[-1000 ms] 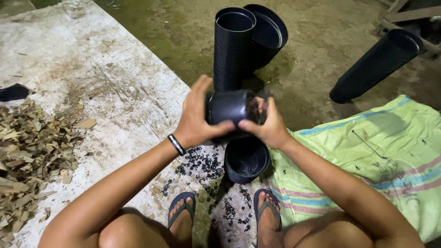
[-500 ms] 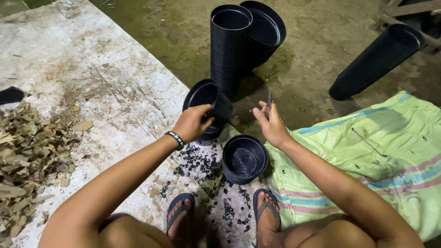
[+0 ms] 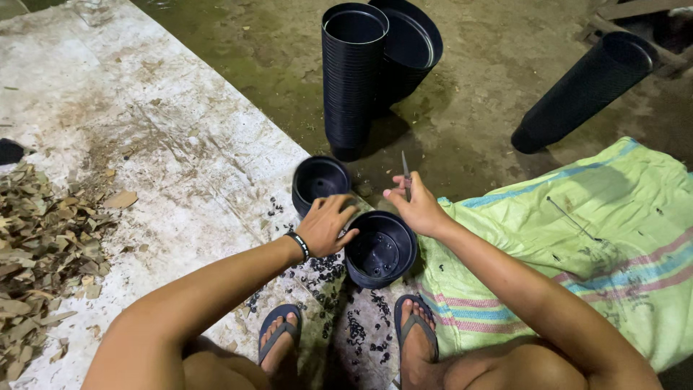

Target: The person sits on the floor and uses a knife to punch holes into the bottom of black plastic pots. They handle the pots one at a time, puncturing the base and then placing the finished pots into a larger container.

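My left hand (image 3: pixel 326 225) rests with fingers spread on the rim of a black plastic pot (image 3: pixel 381 249) that sits upright between my feet. Just beyond it stands a second single black pot (image 3: pixel 319 180), apart from my hand. My right hand (image 3: pixel 416 206) hovers at the far right rim of the near pot, pinching a thin metal blade (image 3: pixel 406 171) that points upward. Small black plastic bits (image 3: pixel 326 269) lie scattered on the ground under my left wrist.
A tall upright stack of black pots (image 3: pixel 351 79) stands ahead, another stack (image 3: pixel 408 45) leaning behind it. A third stack (image 3: pixel 586 90) lies tilted at the right. A green striped sack (image 3: pixel 577 238) covers the ground on the right. Dry leaves (image 3: pixel 36 253) are piled left.
A second ago both hands held one pot up. My left hand set that pot down ahead, then came back to the rim of the near pot. My right hand stayed put.
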